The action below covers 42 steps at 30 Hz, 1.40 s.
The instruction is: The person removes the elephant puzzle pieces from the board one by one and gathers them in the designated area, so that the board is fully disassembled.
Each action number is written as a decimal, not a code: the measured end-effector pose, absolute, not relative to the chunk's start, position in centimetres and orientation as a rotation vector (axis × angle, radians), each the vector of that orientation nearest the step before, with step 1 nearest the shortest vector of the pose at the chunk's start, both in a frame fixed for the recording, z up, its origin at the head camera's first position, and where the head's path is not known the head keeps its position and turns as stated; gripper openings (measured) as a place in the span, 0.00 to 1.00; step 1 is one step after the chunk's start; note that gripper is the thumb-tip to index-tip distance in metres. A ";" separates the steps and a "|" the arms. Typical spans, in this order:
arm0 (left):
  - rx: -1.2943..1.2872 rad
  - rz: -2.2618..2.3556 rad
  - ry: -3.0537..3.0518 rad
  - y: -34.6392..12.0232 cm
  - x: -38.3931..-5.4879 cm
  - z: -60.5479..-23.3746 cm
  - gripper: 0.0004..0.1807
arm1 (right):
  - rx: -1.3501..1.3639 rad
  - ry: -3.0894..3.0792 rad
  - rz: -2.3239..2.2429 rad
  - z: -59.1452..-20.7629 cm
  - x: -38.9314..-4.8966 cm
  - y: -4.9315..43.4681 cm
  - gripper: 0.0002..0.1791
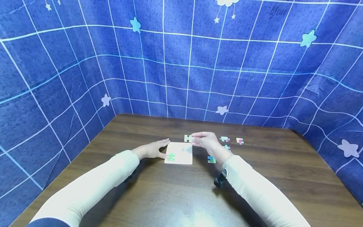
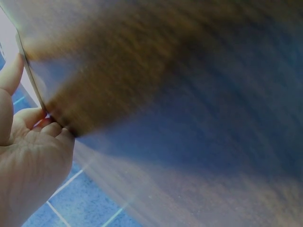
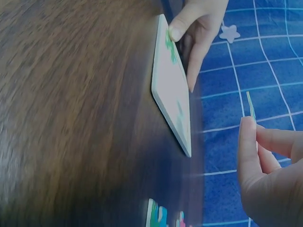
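Observation:
A pale square puzzle board (image 1: 179, 153) lies on the table, with a green puzzle-piece shape (image 1: 170, 157) at its near left corner. My left hand (image 1: 153, 149) rests at the board's left edge, thumb near the green shape and fingers toward the far corner. In the right wrist view that thumb (image 3: 176, 32) touches the board. Just past the board's far right corner, my right hand (image 1: 208, 142) pinches a light puzzle piece (image 1: 187, 138) between thumb and fingers. The right wrist view shows this piece (image 3: 251, 106) edge-on, so its picture is hidden there.
Several loose puzzle pieces lie right of the board, among them a blue-green one (image 1: 211, 160), a pale one (image 1: 224, 138) and one with red (image 1: 239, 141). Another (image 1: 227, 147) is partly behind the right wrist. A blue star-patterned cloth (image 1: 175, 69) hangs behind the wooden table (image 1: 170, 192).

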<state>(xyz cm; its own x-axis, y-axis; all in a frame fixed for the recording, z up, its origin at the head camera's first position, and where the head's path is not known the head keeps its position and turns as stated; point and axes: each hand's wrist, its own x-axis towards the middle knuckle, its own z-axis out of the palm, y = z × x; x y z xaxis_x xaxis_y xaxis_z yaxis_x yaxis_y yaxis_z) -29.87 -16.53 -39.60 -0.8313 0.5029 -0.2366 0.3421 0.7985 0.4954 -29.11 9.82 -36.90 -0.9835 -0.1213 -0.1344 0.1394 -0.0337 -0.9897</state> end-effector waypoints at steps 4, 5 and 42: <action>0.627 0.641 2.607 -16.5 -29.8 -39.6 0.46 | 0.076 2.103 -2.076 -36.9 -29.1 10.8 0.17; 0.623 0.646 2.600 -16.5 -29.7 -39.6 0.46 | 0.080 2.115 -2.062 -36.9 -29.1 11.1 0.17; 0.652 0.635 2.601 -16.3 -29.4 -39.0 0.45 | 0.172 2.126 -2.197 -37.7 -28.4 18.4 0.22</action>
